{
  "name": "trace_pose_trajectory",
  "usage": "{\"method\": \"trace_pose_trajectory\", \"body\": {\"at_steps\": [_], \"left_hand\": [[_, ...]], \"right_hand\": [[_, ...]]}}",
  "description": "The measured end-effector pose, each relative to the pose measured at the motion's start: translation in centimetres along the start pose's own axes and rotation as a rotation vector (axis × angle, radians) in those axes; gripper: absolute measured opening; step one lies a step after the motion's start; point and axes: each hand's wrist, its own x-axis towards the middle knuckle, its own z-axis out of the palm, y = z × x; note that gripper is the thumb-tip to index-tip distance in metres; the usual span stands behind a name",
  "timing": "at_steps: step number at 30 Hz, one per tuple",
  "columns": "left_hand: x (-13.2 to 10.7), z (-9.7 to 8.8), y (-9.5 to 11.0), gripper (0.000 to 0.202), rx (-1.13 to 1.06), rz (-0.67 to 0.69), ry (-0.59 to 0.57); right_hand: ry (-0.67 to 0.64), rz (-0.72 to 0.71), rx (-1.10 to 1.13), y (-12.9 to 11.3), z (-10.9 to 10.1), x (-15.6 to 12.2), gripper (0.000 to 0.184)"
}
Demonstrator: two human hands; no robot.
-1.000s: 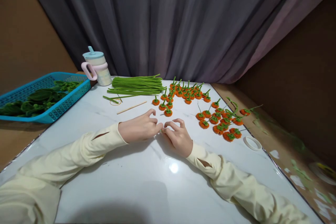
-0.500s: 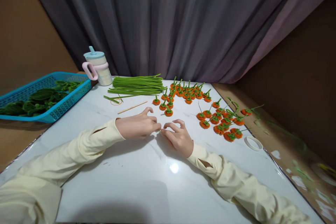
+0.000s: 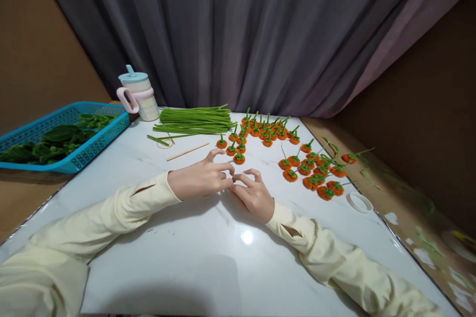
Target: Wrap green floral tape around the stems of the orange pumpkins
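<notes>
Over the middle of the white marbled table (image 3: 201, 257), my left hand (image 3: 203, 177) and my right hand (image 3: 255, 195) meet at their fingertips. Both are pinched closed, thumbs and index fingers together; whatever lies between them is hidden or too small to name. Just beyond the fingers stands a small orange pumpkin-like piece (image 3: 239, 159) with a green stem, and others like it stand behind. A thin wooden stick (image 3: 188, 151) lies past my left hand. A bundle of green fuzzy stems (image 3: 195, 120) is spread farther back.
A blue basket (image 3: 100, 144) of green leafy pieces sits at left, near a tumbler (image 3: 147, 104) with a pink handle. More orange pieces (image 3: 311, 182) with thin wire ends lie at right beside a white tape ring (image 3: 359, 202). A grey curtain (image 3: 223, 34) hangs behind.
My left hand has shifted slightly right and its fingertips now touch those of my right hand. My right hand stays nearly in place.
</notes>
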Motion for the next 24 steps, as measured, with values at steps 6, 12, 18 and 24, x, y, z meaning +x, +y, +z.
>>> {"method": "trace_pose_trajectory", "body": {"at_steps": [6,12,18,24], "left_hand": [[-0.1,0.4,0.0,0.022,0.042,0.009,-0.005],[-0.2,0.8,0.0,0.021,0.03,-0.005,-0.054],[-0.2,-0.2,-0.3,0.027,-0.018,-0.049,-0.143],[0.0,-0.7,-0.4,0.03,-0.038,-0.051,-0.188]], "right_hand": [[0.01,-0.04,-0.033,0.1,0.1,-0.1,0.014],[0.003,-0.067,-0.03,0.1,0.2,-0.1,0.02],[0.021,0.052,0.029,0.2,0.2,0.0,0.012],[-0.004,0.062,0.023,0.2,0.1,0.0,0.013]]}}
